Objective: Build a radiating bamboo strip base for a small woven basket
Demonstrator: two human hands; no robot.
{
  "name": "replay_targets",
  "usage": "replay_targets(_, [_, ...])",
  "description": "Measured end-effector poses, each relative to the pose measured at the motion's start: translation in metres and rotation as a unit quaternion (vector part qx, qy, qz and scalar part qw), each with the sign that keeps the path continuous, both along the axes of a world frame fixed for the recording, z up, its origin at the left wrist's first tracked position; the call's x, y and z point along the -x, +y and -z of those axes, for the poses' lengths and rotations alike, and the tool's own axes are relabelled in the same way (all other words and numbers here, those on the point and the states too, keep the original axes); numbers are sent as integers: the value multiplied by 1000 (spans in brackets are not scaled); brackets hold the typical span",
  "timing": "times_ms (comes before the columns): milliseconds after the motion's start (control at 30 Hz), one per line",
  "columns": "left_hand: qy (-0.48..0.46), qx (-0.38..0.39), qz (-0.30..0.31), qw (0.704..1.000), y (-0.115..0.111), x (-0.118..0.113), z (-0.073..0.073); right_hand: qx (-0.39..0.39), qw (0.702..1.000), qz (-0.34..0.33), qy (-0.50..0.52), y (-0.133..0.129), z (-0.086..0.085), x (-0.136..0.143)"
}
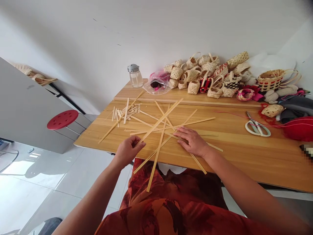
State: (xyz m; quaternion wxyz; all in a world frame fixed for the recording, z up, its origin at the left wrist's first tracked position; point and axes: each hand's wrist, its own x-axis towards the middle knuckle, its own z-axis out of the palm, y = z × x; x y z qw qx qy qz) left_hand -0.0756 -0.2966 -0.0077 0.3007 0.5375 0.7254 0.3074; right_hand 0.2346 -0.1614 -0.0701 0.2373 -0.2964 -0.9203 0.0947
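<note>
Head: LH (pixel 128 150) grips strip (pixel 160 122), RH (pixel 192 141) on crossed strips (pixel 156 157).

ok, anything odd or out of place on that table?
Nothing plainly spilled or broken. Slightly untidy: scraps lie in a loose heap on the left of the table, and one long strip pokes past its front edge, tip unsupported.

no readable text or labels

White wall (pixel 85 39), wooden table (pixel 256 156), round red stool (pixel 62 119), grey panel (pixel 31 107), pale tiled floor (pixel 73 176) reflecting light
</note>
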Motion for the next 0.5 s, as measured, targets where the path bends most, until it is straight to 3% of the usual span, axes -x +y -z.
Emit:
replay_targets(267, [-65, 58, 37, 996, -41, -10, 11, 38, 999, -20, -7, 7, -2, -2])
replay_targets(500, [36, 109, 11, 993, -75, -23, 23, 52, 998, -44, -4, 8, -18, -2])
